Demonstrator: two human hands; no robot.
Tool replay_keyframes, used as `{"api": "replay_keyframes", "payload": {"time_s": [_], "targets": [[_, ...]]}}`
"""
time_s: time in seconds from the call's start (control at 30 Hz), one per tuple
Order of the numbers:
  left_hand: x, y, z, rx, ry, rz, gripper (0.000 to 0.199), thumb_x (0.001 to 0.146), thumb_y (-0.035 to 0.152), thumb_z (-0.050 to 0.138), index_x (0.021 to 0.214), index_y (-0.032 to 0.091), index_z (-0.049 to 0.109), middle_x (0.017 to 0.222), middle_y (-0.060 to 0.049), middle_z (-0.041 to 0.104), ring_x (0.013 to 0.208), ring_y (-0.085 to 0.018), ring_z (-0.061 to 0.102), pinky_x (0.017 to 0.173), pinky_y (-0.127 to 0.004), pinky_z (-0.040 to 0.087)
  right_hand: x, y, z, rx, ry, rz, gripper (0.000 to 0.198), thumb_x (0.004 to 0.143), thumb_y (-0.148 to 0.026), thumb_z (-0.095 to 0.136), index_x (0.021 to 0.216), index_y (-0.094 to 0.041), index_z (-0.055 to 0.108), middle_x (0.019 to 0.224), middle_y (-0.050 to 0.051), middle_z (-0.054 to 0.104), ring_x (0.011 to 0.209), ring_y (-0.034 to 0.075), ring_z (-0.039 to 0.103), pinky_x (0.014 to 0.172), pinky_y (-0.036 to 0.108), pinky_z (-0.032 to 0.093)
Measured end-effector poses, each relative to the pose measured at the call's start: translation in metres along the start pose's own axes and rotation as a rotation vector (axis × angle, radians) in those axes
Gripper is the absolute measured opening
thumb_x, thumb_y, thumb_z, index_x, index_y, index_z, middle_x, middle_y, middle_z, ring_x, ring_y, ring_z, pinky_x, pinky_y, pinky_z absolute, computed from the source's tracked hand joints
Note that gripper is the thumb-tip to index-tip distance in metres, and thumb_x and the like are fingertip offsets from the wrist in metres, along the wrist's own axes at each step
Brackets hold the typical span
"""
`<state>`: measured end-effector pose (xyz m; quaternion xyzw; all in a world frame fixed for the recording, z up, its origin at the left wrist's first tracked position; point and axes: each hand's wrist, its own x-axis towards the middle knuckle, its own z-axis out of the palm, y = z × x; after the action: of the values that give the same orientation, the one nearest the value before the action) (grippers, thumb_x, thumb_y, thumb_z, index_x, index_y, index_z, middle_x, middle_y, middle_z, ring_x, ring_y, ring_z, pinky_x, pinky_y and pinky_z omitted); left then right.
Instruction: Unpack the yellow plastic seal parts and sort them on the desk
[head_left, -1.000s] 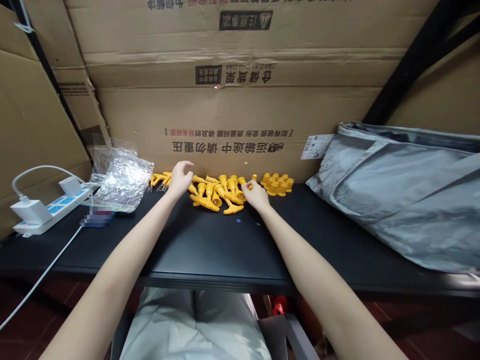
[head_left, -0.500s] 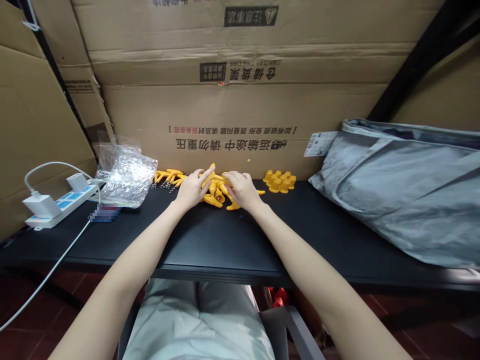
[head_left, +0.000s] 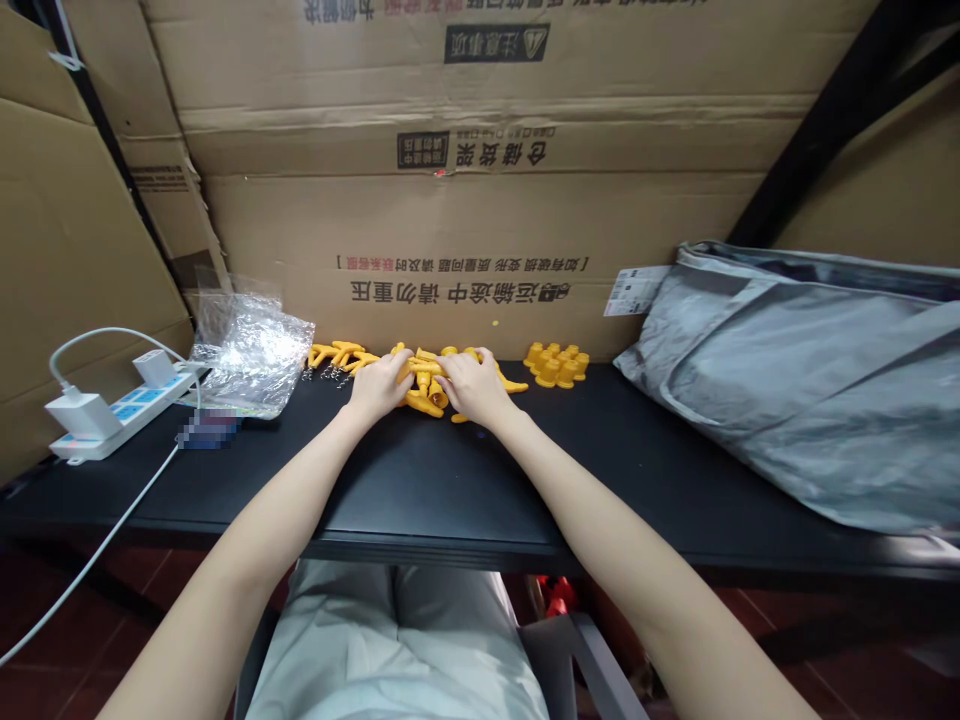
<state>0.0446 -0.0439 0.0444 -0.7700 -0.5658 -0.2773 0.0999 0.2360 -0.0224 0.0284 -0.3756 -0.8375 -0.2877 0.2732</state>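
Observation:
Over a pile of yellow plastic parts (head_left: 424,402) near the back of the black table, my two hands face each other. My left hand (head_left: 379,385) is closed, its fingers curled round the left end of a yellow plastic piece (head_left: 425,368). The right end of that piece meets the thumb of my right hand (head_left: 474,385), which is also closed, with some fingertips hidden. Under and between the hands lie curved and branched yellow parts, one with a round hollow end. A pointed yellow part (head_left: 514,386) sticks out beyond my right hand.
Branched yellow pieces (head_left: 336,353) with small metal chains lie to the left. Several yellow cup-shaped parts (head_left: 556,366) stand to the right. Clear plastic bags (head_left: 255,345), a white power strip (head_left: 124,415) with a cable, and a large grey bag (head_left: 795,400) flank the work area. Cardboard (head_left: 465,220) stands behind.
My left hand's fingers have gone from stretched out to curled. A yellow piece that pointed up beside it now lies level between both hands. The view has shifted slightly.

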Motion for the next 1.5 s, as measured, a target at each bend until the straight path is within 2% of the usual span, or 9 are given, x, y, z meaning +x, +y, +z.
{"api": "replay_keyframes", "payload": {"time_s": [0.13, 0.43, 0.6, 0.73, 0.83, 0.97, 1.07, 1.27, 1.5], "targets": [[0.000, -0.001, 0.002, 0.001, -0.024, 0.002, 0.035, 0.088, 0.028, 0.049, 0.121, 0.021, 0.056, 0.110, -0.007, 0.069, 0.097, -0.022, 0.066, 0.077, -0.028, 0.047, 0.001, 0.001, 0.001, -0.012, -0.021, -0.002, 0.028, 0.096, -0.026, 0.040, 0.107, -0.012, 0.062, 0.098, 0.013, 0.068, 0.092, 0.025, 0.055, 0.093, 0.042, 0.023], [0.004, -0.002, 0.003, -0.067, -0.038, 0.007, 0.033, 0.084, 0.022, 0.051, 0.116, 0.018, 0.056, 0.100, -0.009, 0.070, 0.092, -0.023, 0.066, 0.078, -0.029, 0.047, 0.002, 0.000, 0.000, -0.013, 0.016, 0.019, 0.022, 0.096, -0.023, 0.042, 0.105, -0.014, 0.061, 0.098, 0.011, 0.069, 0.092, 0.023, 0.054, 0.090, 0.040, 0.023], [0.006, -0.003, 0.007, -0.148, -0.014, -0.009, 0.031, 0.079, 0.020, 0.053, 0.110, 0.020, 0.057, 0.087, -0.005, 0.069, 0.082, -0.021, 0.065, 0.073, -0.028, 0.046, 0.003, -0.001, -0.001, -0.050, 0.042, 0.016, 0.019, 0.096, -0.022, 0.043, 0.103, -0.016, 0.060, 0.098, 0.010, 0.069, 0.092, 0.023, 0.053, 0.088, 0.039, 0.022], [0.007, -0.004, 0.007, -0.212, -0.041, -0.035, 0.028, 0.076, 0.019, 0.054, 0.104, 0.020, 0.059, 0.072, -0.001, 0.064, 0.068, -0.018, 0.061, 0.066, -0.027, 0.043, 0.003, -0.001, -0.001, -0.083, 0.047, -0.002, 0.018, 0.096, -0.022, 0.043, 0.098, -0.016, 0.060, 0.097, 0.009, 0.069, 0.091, 0.023, 0.052, 0.088, 0.039, 0.022], [0.008, -0.005, 0.008, -0.245, -0.063, -0.065, 0.025, 0.073, 0.019, 0.057, 0.098, 0.020, 0.061, 0.066, 0.001, 0.061, 0.065, -0.017, 0.058, 0.063, -0.026, 0.042, 0.002, -0.002, 0.000, -0.100, 0.037, -0.011, 0.019, 0.096, -0.020, 0.042, 0.094, -0.017, 0.061, 0.097, 0.009, 0.068, 0.092, 0.023, 0.052, 0.089, 0.040, 0.022], [0.008, -0.006, 0.006, -0.256, -0.066, -0.087, 0.024, 0.073, 0.020, 0.057, 0.096, 0.020, 0.063, 0.068, 0.000, 0.063, 0.066, -0.017, 0.059, 0.064, -0.026, 0.043, 0.002, -0.001, 0.002, -0.082, 0.032, -0.010, 0.020, 0.096, -0.022, 0.041, 0.099, -0.018, 0.061, 0.100, 0.010, 0.068, 0.095, 0.024, 0.052, 0.091, 0.041, 0.022], [0.006, -0.002, 0.004, -0.204, -0.053, -0.074, 0.027, 0.076, 0.022, 0.056, 0.102, 0.020, 0.063, 0.076, -0.002, 0.068, 0.072, -0.019, 0.063, 0.069, -0.027, 0.045, 0.001, 0.002, 0.005, -0.031, 0.015, -0.003, 0.022, 0.096, -0.024, 0.042, 0.106, -0.017, 0.060, 0.105, 0.012, 0.068, 0.097, 0.025, 0.054, 0.093, 0.042, 0.025], [0.001, 0.005, 0.003, -0.062, -0.045, -0.044, 0.031, 0.081, 0.024, 0.054, 0.111, 0.019, 0.061, 0.092, -0.009, 0.071, 0.088, -0.024, 0.067, 0.076, -0.030, 0.048, -0.004, 0.007, 0.009, 0.072, -0.053, -0.023, 0.037, 0.091, -0.016, 0.046, 0.128, -0.014, 0.050, 0.112, 0.016, 0.066, 0.105, 0.027, 0.056, 0.094, 0.046, 0.029], [0.003, 0.002, 0.003, -0.094, -0.071, -0.025, 0.030, 0.078, 0.020, 0.054, 0.107, 0.019, 0.062, 0.088, -0.007, 0.071, 0.085, -0.023, 0.067, 0.075, -0.029, 0.048, -0.002, 0.006, 0.007, 0.071, -0.082, 0.023, 0.021, 0.091, -0.016, 0.048, 0.108, -0.014, 0.060, 0.101, 0.014, 0.069, 0.095, 0.026, 0.057, 0.084, 0.039, 0.027]]}}
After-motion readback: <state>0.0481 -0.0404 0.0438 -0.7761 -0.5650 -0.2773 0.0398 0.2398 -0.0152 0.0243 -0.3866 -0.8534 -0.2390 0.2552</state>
